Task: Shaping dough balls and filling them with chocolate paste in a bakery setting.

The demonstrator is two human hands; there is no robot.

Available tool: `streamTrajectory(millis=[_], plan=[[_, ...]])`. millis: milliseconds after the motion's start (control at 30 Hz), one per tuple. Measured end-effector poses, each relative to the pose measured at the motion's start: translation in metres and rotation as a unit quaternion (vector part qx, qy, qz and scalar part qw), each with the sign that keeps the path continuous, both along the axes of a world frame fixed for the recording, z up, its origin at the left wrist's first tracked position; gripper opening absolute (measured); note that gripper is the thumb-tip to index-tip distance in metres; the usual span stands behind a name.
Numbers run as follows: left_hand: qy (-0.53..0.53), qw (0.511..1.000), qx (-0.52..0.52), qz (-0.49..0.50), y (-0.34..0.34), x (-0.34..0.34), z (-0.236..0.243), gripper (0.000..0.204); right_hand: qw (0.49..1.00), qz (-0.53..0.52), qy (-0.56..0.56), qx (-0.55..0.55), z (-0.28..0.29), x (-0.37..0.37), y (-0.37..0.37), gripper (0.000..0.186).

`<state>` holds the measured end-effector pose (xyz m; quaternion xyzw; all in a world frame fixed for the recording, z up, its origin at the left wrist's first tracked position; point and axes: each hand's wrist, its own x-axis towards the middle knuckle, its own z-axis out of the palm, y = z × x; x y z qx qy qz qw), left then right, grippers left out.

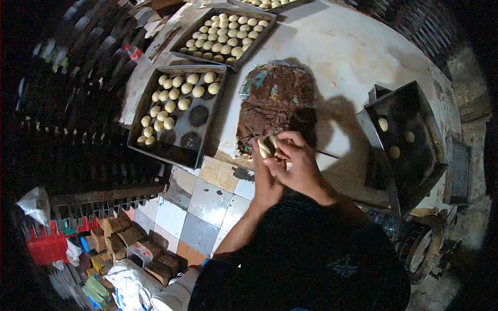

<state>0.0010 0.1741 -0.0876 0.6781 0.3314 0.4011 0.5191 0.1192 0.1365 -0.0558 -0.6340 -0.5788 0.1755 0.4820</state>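
Both my hands are together over the near end of a big dark brown slab of paste, chocolate-like, with torn wrapping on its far part. A piece of pale dough, folded into a cup shape, is between them. My left hand grips it from the left and below, its fingers curled around it. From the right, my right hand pinches the dough's edge with thumb and fingers. What lies inside the dough is too shadowed to tell. A thin dark rod sticks out beside my right hand.
Left of the slab stands a metal tray with several round dough balls; another full tray sits behind it. At the right, a deep dark tray holds 3 dough pieces. A bottle lies far left. Boxes and a red crate are lower left.
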Motion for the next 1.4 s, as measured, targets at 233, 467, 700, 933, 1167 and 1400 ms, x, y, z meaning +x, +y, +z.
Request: streamTrajectory(millis=[233, 467, 700, 933, 1167, 1400], plan=[[-0.324, 0.932, -0.162, -0.009, -0.026, -0.115, 0.043, 0.076, 0.978, 0.068, -0.092, 0.175, 0.073, -0.102, -0.012, 0.023], [-0.182, 0.971, 0.142, 0.065, -0.053, -0.217, 0.05, 0.036, 0.953, 0.181, 0.229, -0.078, 0.09, -0.167, -0.046, 0.024], [0.096, 0.933, 0.293, 0.187, -0.085, -0.243, 0.068, 0.061, 0.975, 0.198, -0.069, 0.074, 0.104, -0.213, -0.072, 0.033], [-0.37, 0.915, -0.143, -0.079, -0.088, -0.216, 0.07, 0.058, 0.982, 0.137, -0.019, 0.132, 0.111, -0.184, -0.087, 0.025], [-0.223, 0.968, 0.105, -0.055, -0.08, -0.117, 0.072, 0.032, 0.982, 0.123, 0.107, 0.096, 0.105, -0.087, -0.123, 0.036], [-0.248, 0.959, 0.018, -0.134, -0.111, 0.057, 0.096, 0.085, 0.962, 0.061, 0.103, 0.247, 0.068, 0.046, -0.172, 0.026]])
